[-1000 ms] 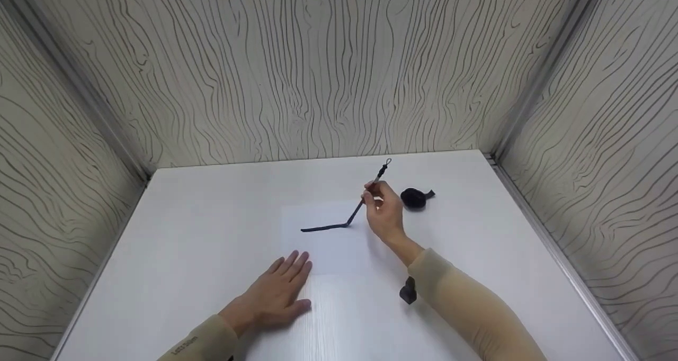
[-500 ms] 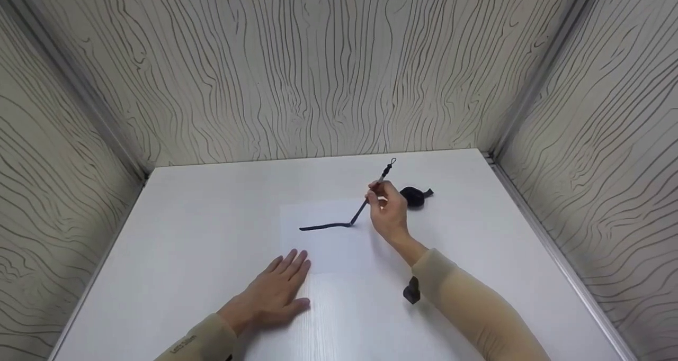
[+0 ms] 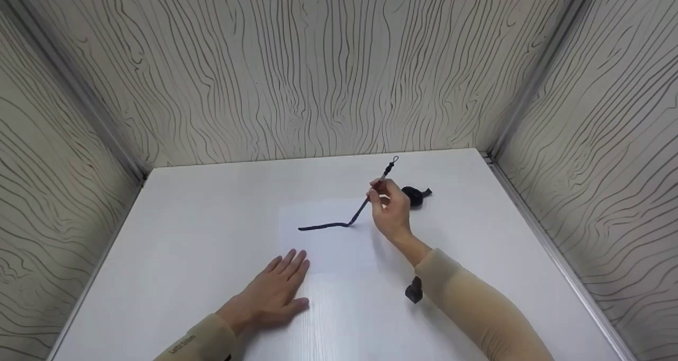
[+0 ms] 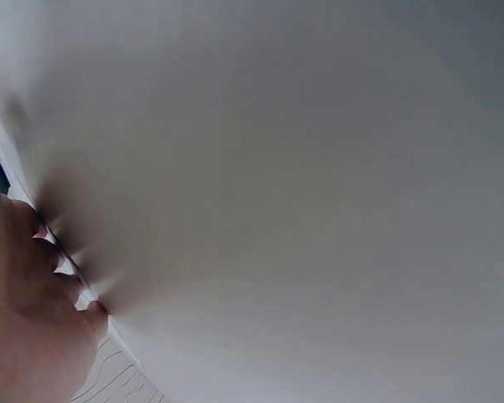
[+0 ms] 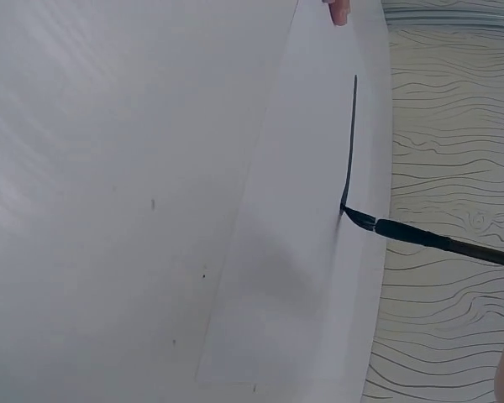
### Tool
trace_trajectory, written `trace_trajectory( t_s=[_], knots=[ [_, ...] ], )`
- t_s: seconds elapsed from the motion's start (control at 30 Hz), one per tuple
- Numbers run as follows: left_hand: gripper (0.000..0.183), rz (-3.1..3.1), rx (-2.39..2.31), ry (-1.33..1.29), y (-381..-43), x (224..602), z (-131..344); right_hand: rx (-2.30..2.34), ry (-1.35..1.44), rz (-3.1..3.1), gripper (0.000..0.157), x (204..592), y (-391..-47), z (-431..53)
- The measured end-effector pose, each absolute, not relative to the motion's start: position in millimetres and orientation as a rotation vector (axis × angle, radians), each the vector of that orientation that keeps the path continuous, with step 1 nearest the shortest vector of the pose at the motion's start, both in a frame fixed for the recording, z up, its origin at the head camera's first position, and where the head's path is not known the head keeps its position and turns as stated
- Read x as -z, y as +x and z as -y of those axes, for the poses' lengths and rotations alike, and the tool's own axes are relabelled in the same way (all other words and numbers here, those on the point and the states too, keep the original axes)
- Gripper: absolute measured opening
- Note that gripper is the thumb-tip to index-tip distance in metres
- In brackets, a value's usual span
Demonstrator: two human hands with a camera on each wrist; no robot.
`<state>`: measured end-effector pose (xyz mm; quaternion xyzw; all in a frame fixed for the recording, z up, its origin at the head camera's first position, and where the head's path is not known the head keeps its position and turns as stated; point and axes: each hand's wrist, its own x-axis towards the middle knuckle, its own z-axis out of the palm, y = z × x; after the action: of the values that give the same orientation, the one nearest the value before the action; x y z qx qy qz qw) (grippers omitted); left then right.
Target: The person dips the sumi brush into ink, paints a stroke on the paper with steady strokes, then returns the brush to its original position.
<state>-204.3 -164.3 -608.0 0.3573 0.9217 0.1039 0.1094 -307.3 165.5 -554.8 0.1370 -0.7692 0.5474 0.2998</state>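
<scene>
In my right hand (image 3: 391, 208) I pinch a slim dark paintbrush (image 3: 362, 209), held slanted with its looped top end pointing up and away. Its bent black bristles (image 5: 359, 217) touch a white sheet of paper (image 3: 328, 252), at the right end of a black painted line (image 3: 322, 226). That line runs nearly level from the left across the upper part of the sheet. My left hand (image 3: 278, 289) lies flat, fingers straight, its fingertips at the lower left corner of the paper. Much of the left palm is out of sight in the left wrist view (image 4: 34, 311).
A round black object (image 3: 413, 196) with a short flat piece sticking out stands just beyond my right hand, partly covered by it. A small black thing (image 3: 413, 290) shows beside the right sleeve. Wood-grain panels (image 3: 318, 75) enclose the white table (image 3: 185, 207) at back and sides.
The right hand has shifted slightly right with the paintbrush, and the black line has grown a little longer at its right end. The left hand stays in place.
</scene>
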Motion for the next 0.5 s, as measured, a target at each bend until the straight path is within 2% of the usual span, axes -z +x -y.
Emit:
trace_trajectory(
  t_s=[0.5],
  knots=[
    [0.090, -2.705, -0.305, 1.062, -202.5, 604.9, 164.9, -1.474, 0.371, 2.016, 0.013, 529.0, -307.6, -189.7]
  ],
)
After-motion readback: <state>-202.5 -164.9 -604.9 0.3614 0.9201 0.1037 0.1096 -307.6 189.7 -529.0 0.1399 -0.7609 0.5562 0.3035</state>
